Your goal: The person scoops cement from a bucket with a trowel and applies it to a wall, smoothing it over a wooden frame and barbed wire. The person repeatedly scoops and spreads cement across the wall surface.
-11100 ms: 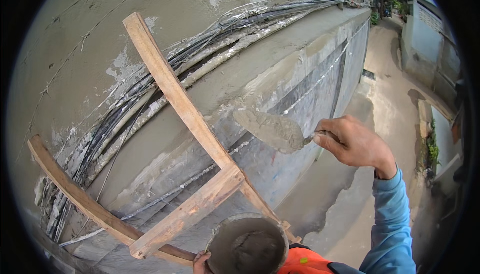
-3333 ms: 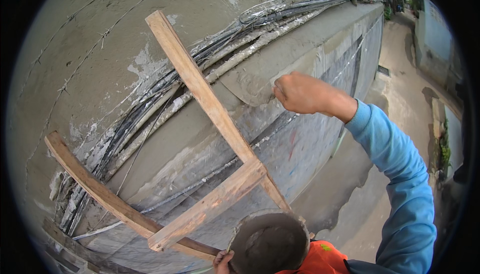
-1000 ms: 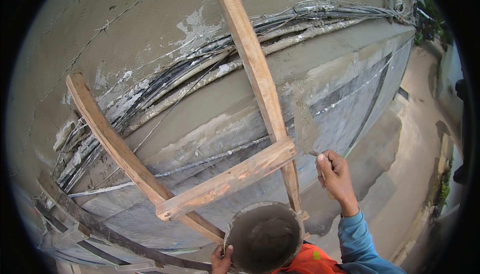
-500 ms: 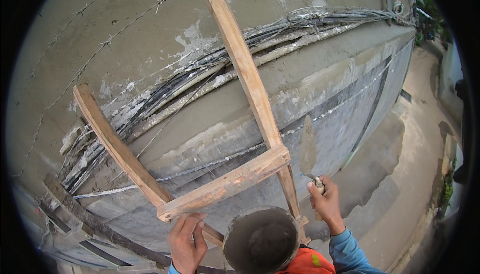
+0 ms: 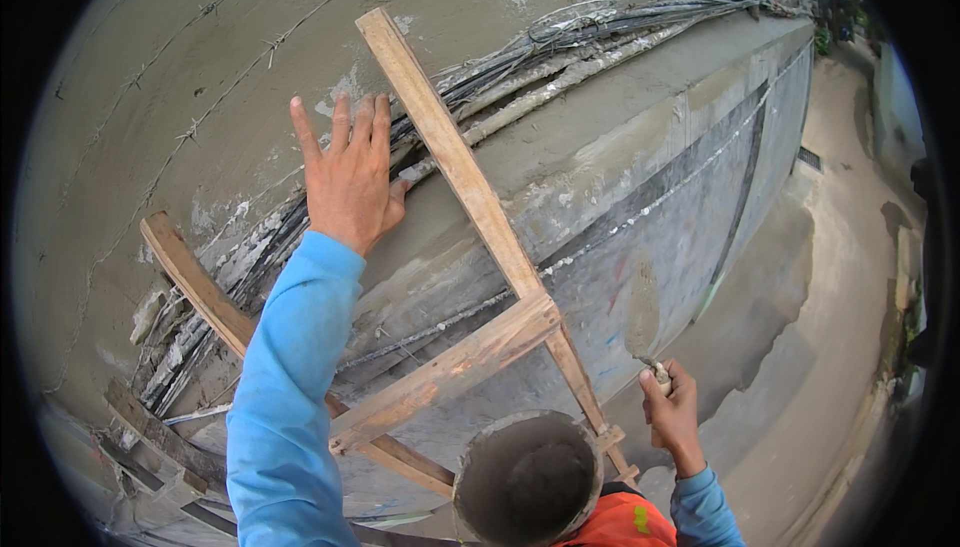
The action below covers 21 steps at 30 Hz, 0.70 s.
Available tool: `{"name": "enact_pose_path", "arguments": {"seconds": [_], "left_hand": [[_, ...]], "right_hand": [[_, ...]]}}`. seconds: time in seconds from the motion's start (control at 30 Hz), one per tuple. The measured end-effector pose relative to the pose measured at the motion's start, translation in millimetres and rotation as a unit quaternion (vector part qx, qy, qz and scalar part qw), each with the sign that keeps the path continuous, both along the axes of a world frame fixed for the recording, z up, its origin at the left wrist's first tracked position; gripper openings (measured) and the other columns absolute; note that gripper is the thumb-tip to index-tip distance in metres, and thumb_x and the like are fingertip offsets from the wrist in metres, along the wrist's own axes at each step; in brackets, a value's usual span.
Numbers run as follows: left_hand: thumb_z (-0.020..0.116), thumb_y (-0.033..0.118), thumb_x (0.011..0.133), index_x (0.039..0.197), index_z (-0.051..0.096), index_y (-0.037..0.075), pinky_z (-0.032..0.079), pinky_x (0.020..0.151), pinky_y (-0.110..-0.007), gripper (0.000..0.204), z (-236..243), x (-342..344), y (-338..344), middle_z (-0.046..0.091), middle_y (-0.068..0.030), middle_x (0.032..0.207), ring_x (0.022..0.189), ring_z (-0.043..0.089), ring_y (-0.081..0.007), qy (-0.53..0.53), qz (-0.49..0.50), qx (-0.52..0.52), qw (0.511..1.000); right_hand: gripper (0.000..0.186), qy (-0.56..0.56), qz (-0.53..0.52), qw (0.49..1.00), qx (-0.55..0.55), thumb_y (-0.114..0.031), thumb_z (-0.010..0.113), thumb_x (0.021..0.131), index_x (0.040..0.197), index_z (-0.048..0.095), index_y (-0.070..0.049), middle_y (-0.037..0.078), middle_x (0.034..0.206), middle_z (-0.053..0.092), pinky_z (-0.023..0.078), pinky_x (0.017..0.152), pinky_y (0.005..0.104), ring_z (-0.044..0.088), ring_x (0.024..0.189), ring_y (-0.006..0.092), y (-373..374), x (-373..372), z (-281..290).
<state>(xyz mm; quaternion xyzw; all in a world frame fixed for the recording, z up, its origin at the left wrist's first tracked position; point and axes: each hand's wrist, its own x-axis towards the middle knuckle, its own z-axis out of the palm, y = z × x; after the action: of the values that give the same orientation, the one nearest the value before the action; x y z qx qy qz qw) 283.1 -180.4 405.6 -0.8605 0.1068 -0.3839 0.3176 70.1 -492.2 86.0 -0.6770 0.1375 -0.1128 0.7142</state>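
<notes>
My left hand (image 5: 347,179) reaches up in front of the cables, its fingers spread, at or close to the grey wall (image 5: 230,57); contact cannot be made out. Nothing is in it. In my right hand (image 5: 675,409) is the handle of a pointed trowel (image 5: 643,312), its blade up and smeared with grey mortar. A wooden ladder (image 5: 455,372) leans toward the wall, its upper rails to either side of my left hand. Below its top rung, close to my body, is a round bucket (image 5: 528,482) holding wet grey mortar.
Bundled cables and pipes (image 5: 560,57) run along the wall, with barbed wire (image 5: 190,132) strung above them. Far below on the right lies a paved lane (image 5: 840,217) with a wet patch. Timber pieces (image 5: 150,427) stand at lower left.
My left hand has left the ladder's top rung and moved up to the wall, fingers spread. My right hand has shifted slightly down and right with the trowel.
</notes>
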Motion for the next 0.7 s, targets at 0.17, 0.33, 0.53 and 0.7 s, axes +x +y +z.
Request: {"name": "enact_pose_path", "arguments": {"seconds": [0.17, 0.33, 0.53, 0.7], "left_hand": [[0.088, 0.052, 0.076, 0.168, 0.035, 0.002, 0.000, 0.130, -0.080, 0.117, -2.9, 3.8, -5.1, 0.052, -0.0141, 0.162, 0.156, 0.043, -0.0358, 0.012, 0.026, 0.041, 0.999], [0.091, 0.050, 0.071, 0.168, 0.034, -0.001, 0.001, 0.129, -0.081, 0.124, -9.2, 8.9, -13.2, 0.051, -0.0184, 0.161, 0.155, 0.045, -0.0380, -0.003, 0.030, 0.049, 0.998], [0.092, 0.046, 0.069, 0.165, 0.037, -0.004, 0.007, 0.136, -0.070, 0.122, -2.7, 21.0, -2.5, 0.051, -0.0206, 0.162, 0.154, 0.046, -0.0357, 0.044, -0.003, 0.041, 0.998], [0.091, 0.043, 0.069, 0.161, 0.044, -0.004, 0.010, 0.136, -0.068, 0.114, 1.4, 33.7, 7.8, 0.053, -0.0216, 0.160, 0.154, 0.048, -0.0364, 0.085, -0.034, 0.032, 0.995]], "right_hand": [[0.027, 0.032, -0.028, 0.999, 0.015, -0.024, 0.078, 0.103, 0.094, 0.063, -0.003, -0.004, 0.068, 0.054, 0.039, 0.050, 0.0280, 0.049, 0.056, 0.0051, -9.1, -3.5, -5.4], [0.028, 0.017, -0.031, 0.999, -0.001, -0.023, 0.078, 0.102, 0.091, 0.062, -0.003, -0.004, 0.073, 0.053, 0.038, 0.058, 0.0285, 0.045, 0.067, 0.0055, -9.0, -1.4, -14.0], [0.029, 0.011, -0.025, 1.000, 0.000, -0.023, 0.079, 0.101, 0.089, 0.062, -0.002, -0.004, 0.073, 0.053, 0.039, 0.059, 0.0301, 0.045, 0.068, 0.0067, -12.0, 0.2, -24.7], [0.029, 0.018, -0.021, 0.999, -0.040, -0.023, 0.079, 0.102, 0.090, 0.062, -0.003, -0.004, 0.070, 0.054, 0.039, 0.054, 0.0290, 0.047, 0.062, 0.0061, -13.7, 2.7, -26.4]]}}
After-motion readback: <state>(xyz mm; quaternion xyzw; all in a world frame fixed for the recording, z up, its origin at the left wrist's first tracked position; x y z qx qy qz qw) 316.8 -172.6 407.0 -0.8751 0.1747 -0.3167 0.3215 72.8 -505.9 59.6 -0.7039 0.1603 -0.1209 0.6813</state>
